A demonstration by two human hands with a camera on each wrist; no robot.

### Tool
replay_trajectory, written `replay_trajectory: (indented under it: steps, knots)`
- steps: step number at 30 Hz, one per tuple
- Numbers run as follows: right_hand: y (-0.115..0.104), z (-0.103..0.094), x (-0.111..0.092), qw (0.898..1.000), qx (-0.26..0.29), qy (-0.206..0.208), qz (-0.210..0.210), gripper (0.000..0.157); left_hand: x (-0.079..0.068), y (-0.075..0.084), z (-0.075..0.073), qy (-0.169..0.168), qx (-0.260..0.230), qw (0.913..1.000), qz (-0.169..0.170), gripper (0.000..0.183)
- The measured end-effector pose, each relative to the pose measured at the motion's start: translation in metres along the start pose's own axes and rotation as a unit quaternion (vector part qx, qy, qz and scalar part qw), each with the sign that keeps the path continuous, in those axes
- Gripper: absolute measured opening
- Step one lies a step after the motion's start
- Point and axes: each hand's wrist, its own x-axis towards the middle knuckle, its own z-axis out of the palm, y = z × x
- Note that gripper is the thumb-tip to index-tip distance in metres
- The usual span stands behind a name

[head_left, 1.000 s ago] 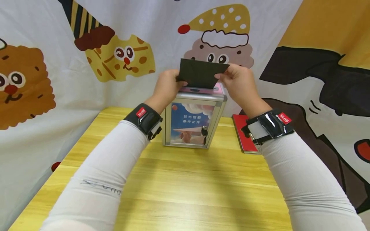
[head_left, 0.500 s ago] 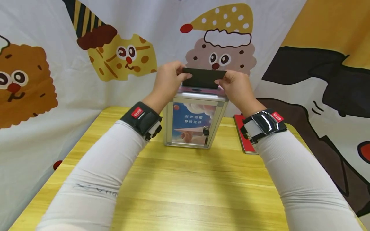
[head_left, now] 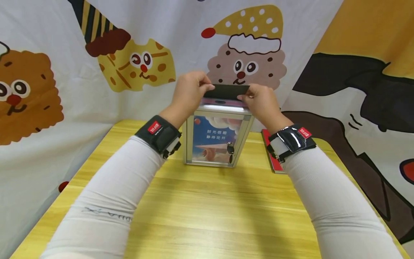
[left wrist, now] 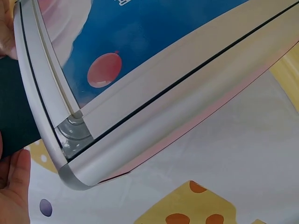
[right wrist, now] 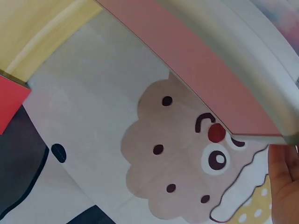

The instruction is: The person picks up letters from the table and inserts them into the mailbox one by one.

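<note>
A dark green, nearly black card or envelope (head_left: 226,92) stands upright on top of a silver-framed letter box (head_left: 214,111). Its lower part is out of sight, seemingly down in the top of the box. My left hand (head_left: 190,90) pinches the card's left upper corner between thumb and fingers. At the right end, my right hand (head_left: 262,102) pinches it the same way. The left wrist view shows the dark card (left wrist: 16,105) beside the box's metal edge, with left-hand fingers (left wrist: 16,179) next to it. In the right wrist view, only part of the right hand (right wrist: 285,186) shows.
The box's front has a clear door with a blue printed picture (head_left: 211,131) and a small lock (head_left: 230,148). A red flat booklet or folder (head_left: 275,158) lies right of it on the wooden table (head_left: 207,201). A cartoon-printed cloth (head_left: 136,104) hangs behind.
The card has moved down toward the box, and less of it shows above the top. Both hands stay on it; the left now grips nearer its upper corner, and the right has come lower.
</note>
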Motion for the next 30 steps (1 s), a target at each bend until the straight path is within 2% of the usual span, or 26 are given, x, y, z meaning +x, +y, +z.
replay_trajectory:
  steps: [4, 9, 11, 20, 25, 30]
  knots:
    - [-0.002, -0.008, -0.004, 1.000, 0.008, 0.008, -0.023, 0.021, 0.001, -0.003, 0.002, -0.001, 0.001, 1.0000, 0.001, 0.018]
    - [-0.003, -0.015, -0.007, 0.995, -0.023, 0.038, -0.091, 0.021, 0.002, -0.007, 0.005, -0.008, 0.002, 0.9999, -0.008, 0.018]
    - [-0.004, -0.016, -0.008, 0.993, -0.040, 0.042, -0.105, 0.020, 0.003, -0.009, 0.007, -0.010, 0.001, 0.9999, -0.013, 0.018]
    - [-0.003, -0.008, -0.005, 0.992, -0.078, 0.027, -0.092, 0.018, 0.006, -0.017, 0.016, -0.017, -0.004, 0.9996, -0.023, 0.019]
    - [0.000, 0.001, -0.003, 0.991, -0.089, 0.024, -0.093, 0.017, 0.005, -0.022, 0.020, -0.024, 0.017, 0.9992, -0.026, 0.018]
    - [0.003, 0.006, -0.003, 0.990, -0.103, 0.028, -0.092, 0.017, 0.005, -0.025, 0.023, -0.035, 0.053, 0.9979, -0.013, 0.020]
